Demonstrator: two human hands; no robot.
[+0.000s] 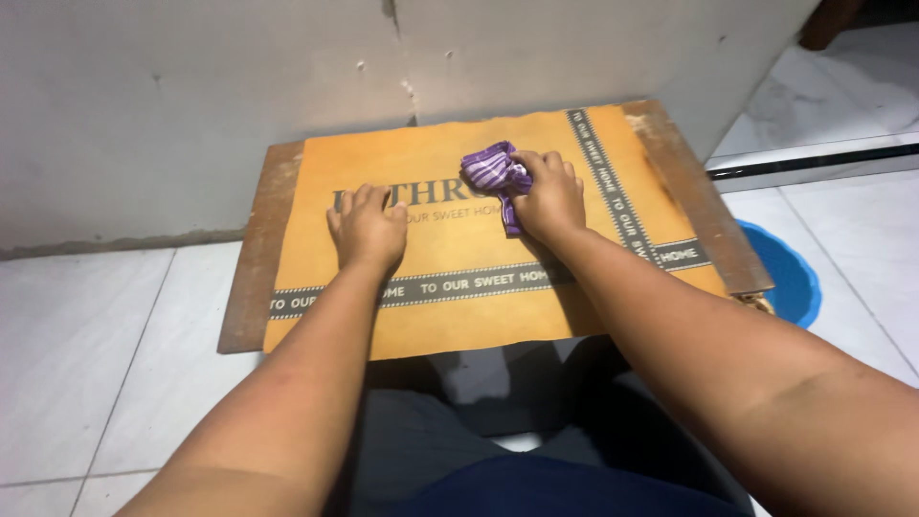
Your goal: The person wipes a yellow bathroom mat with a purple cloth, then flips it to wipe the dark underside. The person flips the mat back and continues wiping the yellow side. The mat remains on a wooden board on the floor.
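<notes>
An orange mat (pixel 450 249) with dark printed bands lies on a brown wooden board (pixel 251 278) in front of me. My left hand (pixel 367 228) rests flat on the mat with fingers spread, holding nothing. My right hand (pixel 548 196) presses down on a crumpled purple striped cloth (pixel 491 169) near the mat's far middle, fingers curled over its right side. Both forearms reach forward from the bottom of the view.
A grey plastered wall (pixel 191 105) rises just behind the board. White floor tiles (pixel 86 354) spread to the left and right. A round blue object (pixel 790 278) pokes out under the board's right edge. My dark-clothed lap (pixel 498 460) sits below the board.
</notes>
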